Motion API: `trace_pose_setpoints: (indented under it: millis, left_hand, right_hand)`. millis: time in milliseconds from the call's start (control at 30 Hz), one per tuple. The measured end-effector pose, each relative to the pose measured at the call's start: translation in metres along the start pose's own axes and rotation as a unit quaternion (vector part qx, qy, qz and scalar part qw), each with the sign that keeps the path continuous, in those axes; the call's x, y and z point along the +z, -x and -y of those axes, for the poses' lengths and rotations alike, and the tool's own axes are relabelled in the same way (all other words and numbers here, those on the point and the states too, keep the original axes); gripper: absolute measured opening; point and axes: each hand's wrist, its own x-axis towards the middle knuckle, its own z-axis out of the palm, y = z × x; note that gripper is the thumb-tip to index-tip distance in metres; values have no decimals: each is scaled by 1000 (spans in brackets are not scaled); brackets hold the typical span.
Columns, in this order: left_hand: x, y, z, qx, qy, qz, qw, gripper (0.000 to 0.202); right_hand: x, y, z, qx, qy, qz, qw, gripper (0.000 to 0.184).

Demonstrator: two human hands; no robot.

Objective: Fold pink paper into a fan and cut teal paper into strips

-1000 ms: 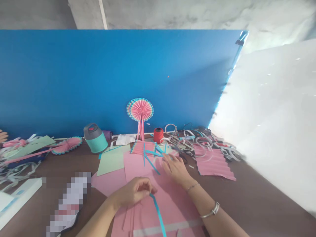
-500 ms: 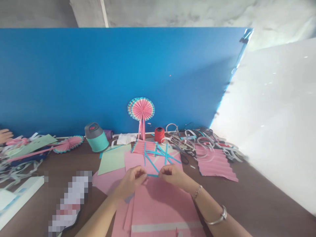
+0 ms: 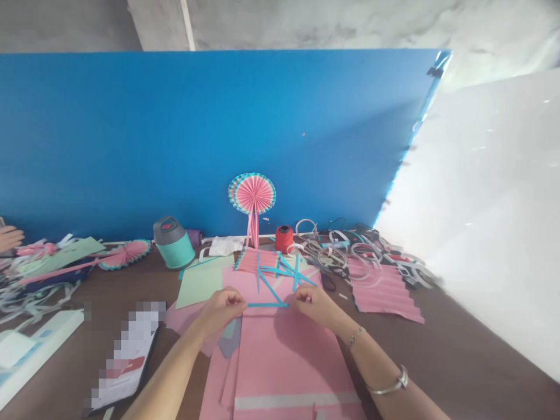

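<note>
A thin blue paper strip (image 3: 266,305) stretches level between my hands, just over the top edge of a pink paper sheet (image 3: 289,356). My left hand (image 3: 225,309) pinches the strip's left end. At the right end, the fingers of my right hand (image 3: 312,306) are closed together; their exact contact with the strip is hard to make out. Just beyond my hands, several loose blue strips (image 3: 266,280) lie crossed over pink paper. Behind them is a pleated pink paper piece (image 3: 256,259) with a coloured edge.
A round pink paper fan (image 3: 254,195) stands against the blue partition (image 3: 175,128). Nearby are a teal-and-grey container (image 3: 174,248), a red thread spool (image 3: 284,239) and tangled white strips (image 3: 332,256). A phone (image 3: 126,361) lies left; another person's hand (image 3: 9,238) shows at the far left.
My hands have moved apart, the left one going left and the right one slightly right. More of the blue strip shows between them.
</note>
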Motion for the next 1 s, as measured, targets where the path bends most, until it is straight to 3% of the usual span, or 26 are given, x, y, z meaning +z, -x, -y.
trace_pose_setpoints:
  millis: [267, 400, 1000]
  left_hand:
    - [7, -8, 16, 32, -136, -46, 989, 14]
    - [11, -9, 19, 34, -189, -59, 980, 15]
    - [16, -11, 22, 18, -224, -75, 971, 14]
  right_hand:
    - [8, -1, 0, -30, 111, -52, 992, 20]
    - [10, -1, -2, -27, 152, -43, 987, 25]
    - [12, 0, -1, -13, 190, -45, 981, 29]
